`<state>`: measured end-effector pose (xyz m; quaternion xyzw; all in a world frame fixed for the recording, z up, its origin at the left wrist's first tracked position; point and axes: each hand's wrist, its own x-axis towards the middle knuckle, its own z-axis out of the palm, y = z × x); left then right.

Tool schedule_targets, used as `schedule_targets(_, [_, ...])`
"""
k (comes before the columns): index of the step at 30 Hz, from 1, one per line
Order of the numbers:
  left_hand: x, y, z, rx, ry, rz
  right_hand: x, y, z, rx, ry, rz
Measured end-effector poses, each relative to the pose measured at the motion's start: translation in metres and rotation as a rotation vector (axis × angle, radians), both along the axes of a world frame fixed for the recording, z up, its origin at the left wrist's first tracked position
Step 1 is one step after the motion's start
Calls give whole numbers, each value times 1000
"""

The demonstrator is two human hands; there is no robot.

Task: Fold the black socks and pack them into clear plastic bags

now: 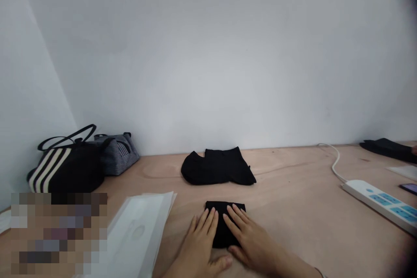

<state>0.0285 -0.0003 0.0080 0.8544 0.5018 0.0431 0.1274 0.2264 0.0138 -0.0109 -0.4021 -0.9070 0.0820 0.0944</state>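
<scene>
A small folded black cloth (pixel 224 230) lies flat on the wooden table in front of me. My left hand (pixel 200 243) rests on its left side, fingers stretched out and thumb pointing right. On the right side of the cloth lies my right hand (pixel 250 236), also flat with straight fingers. Parts of the cloth are hidden under both hands. Farther back, near the wall, a second black fabric piece (pixel 218 167) is spread out, with a rounded left end; neither hand touches it.
Flat, clear plastic bags (pixel 140 226) lie left of my hands. A black bag with white stripes (pixel 81 167) and a striped pouch (pixel 119 156) stand at the back left. On the right are a white power strip (pixel 384 204), its cable, a phone (pixel 409 188) and black fabric (pixel 387 148).
</scene>
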Motion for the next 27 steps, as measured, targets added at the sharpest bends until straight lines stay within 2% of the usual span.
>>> schedule_targets(4, [1,-3,-2,38,-14,4,1,-3,5,-5,42,-15])
schedule_targets(8, [2,-6,6,108,-98,-6,2,-5,12,-5,198,-150])
schedule_targets(11, [3,-7,15,118,-289,88,6,0,20,-29,389,-195])
schedule_targets(13, [3,-5,17,120,-508,186,9,7,23,-34,562,-204])
schedule_targets(15, [4,-1,15,162,-711,299,11,15,22,-9,706,-272])
schedule_targets(17, [3,3,11,223,-766,382,11,21,18,65,730,-375])
schedule_targets(19, [2,6,4,278,-657,361,11,24,14,160,639,-417])
schedule_targets(20, [1,7,1,302,-571,321,10,23,14,194,571,-392])
schedule_targets(22, [-1,7,-6,329,-401,227,8,18,16,207,431,-257])
schedule_targets(25, [-1,6,-15,299,-206,153,6,8,24,92,220,13])
schedule_targets(27, [-1,6,-19,280,-126,141,4,4,26,10,108,106])
